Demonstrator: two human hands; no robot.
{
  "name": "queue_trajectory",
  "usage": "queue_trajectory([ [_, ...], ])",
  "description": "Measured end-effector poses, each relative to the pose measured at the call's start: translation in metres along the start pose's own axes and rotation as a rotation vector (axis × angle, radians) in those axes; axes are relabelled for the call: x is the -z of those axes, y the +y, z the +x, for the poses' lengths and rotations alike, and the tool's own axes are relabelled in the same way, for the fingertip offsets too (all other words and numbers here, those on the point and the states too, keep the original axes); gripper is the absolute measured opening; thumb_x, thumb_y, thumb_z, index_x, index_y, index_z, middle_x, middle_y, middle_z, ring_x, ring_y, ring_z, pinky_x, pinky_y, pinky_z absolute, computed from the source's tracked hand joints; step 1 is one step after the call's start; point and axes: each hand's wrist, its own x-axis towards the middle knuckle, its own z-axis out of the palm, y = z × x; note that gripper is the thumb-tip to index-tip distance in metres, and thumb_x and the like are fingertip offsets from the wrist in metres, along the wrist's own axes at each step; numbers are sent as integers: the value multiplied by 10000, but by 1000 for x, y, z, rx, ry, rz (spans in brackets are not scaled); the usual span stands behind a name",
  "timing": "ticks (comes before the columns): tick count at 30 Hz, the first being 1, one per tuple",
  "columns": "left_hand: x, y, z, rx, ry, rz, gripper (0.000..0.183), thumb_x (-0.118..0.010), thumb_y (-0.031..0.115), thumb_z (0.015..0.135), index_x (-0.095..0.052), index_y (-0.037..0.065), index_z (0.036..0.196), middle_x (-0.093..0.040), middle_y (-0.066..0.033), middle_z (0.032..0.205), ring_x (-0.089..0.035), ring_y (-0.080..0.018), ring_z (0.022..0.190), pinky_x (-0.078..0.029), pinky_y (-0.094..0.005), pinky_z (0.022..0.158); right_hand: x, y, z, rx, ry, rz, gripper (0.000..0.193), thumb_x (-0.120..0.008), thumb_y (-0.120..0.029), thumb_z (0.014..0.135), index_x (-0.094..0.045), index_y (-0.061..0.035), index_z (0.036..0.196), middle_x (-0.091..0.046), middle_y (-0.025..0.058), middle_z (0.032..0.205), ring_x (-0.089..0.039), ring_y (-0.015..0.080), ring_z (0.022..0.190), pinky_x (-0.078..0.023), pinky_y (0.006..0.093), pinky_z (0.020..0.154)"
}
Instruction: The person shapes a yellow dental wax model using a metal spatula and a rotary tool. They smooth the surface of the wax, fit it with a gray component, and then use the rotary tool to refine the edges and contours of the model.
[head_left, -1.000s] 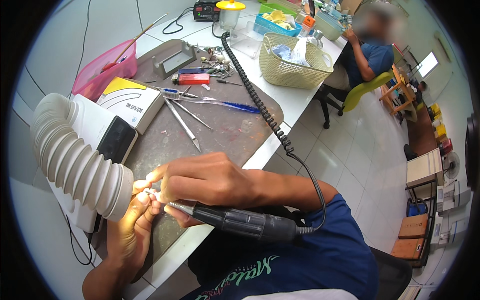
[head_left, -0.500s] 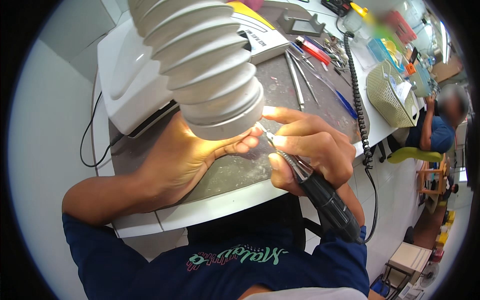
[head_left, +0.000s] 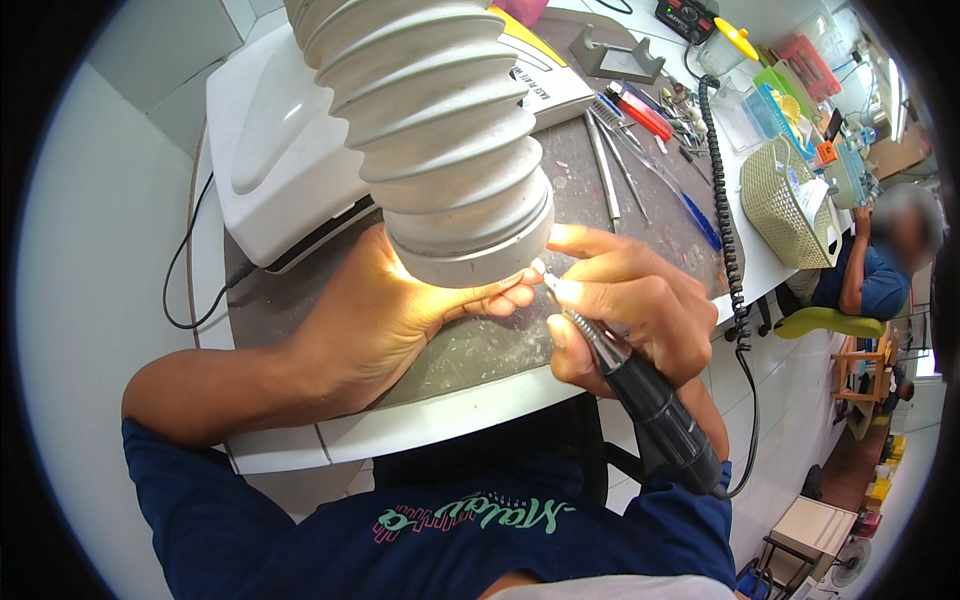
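Observation:
My right hand (head_left: 655, 300) grips a black and silver rotary handpiece (head_left: 655, 395) like a pen, its thin tip pointing up and left toward my left fingers. My left hand (head_left: 385, 315) is closed, with thumb and fingertips pinched together just under the mouth of a ribbed white suction hose (head_left: 440, 140). The hose hides part of those fingers, and whatever they hold cannot be made out. Bright light falls on both hands. They are close together above the grey work mat (head_left: 440, 365).
A white machine (head_left: 285, 150) stands left of the hose, a box (head_left: 550, 85) behind it. Slim metal tools (head_left: 604, 165) and a blue-handled brush (head_left: 695, 215) lie right. A coiled black cord (head_left: 722, 190) runs past a woven basket (head_left: 785, 205). Another person (head_left: 850, 270) sits at far right.
The hose, hands and bench items appear slightly farther right and lower in the picture. Both hands keep their grips, and the handpiece tip stays beside my left fingertips.

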Motion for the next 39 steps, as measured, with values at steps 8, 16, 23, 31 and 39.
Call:
queue_trajectory([
  [8, -1, 1, -1, -2, -2, -7, 277, -623, 73, 970, -581, -57, 1211, -643, -110, 1024, -620, -154, 942, -521, -276, 864, 2, -2, 2, 19, -32, 29, 205, -778, 11, 685, -650, 1, 844, -661, 130, 778, -739, 338, 897, -600, 350, 704],
  [16, -4, 1, 0, 9, 18, 8, 292, -612, 70, 976, -572, -69, 1230, -638, -108, 1024, -610, -150, 946, -517, -272, 862, 3, 1, -1, -9, -13, 26, 196, -774, 13, 687, -649, 3, 838, -660, 139, 778, -740, 342, 901, -598, 353, 696],
  [23, -4, 1, 1, 0, 11, 3, 305, -609, 76, 979, -566, -73, 1242, -640, -109, 1023, -612, -149, 950, -520, -270, 861, 3, 1, -1, -12, -6, 19, 196, -774, 14, 685, -648, 4, 834, -660, 137, 778, -740, 344, 896, -597, 355, 695],
  [31, -3, 0, 1, 1, 6, 24, 311, -611, 83, 980, -566, -72, 1245, -650, -112, 1034, -627, -147, 970, -527, -267, 866, 4, 1, -1, -10, -23, 39, 195, -776, 10, 689, -648, -1, 835, -657, 140, 774, -740, 345, 892, -594, 351, 692],
  [39, -4, 0, 1, 0, 3, 47, 314, -614, 87, 979, -569, -68, 1248, -652, -112, 1032, -629, -148, 970, -527, -266, 864, 5, 1, -1, -12, -17, 32, 192, -776, 6, 690, -646, -6, 830, -653, 126, 772, -739, 346, 898, -594, 353, 690],
])
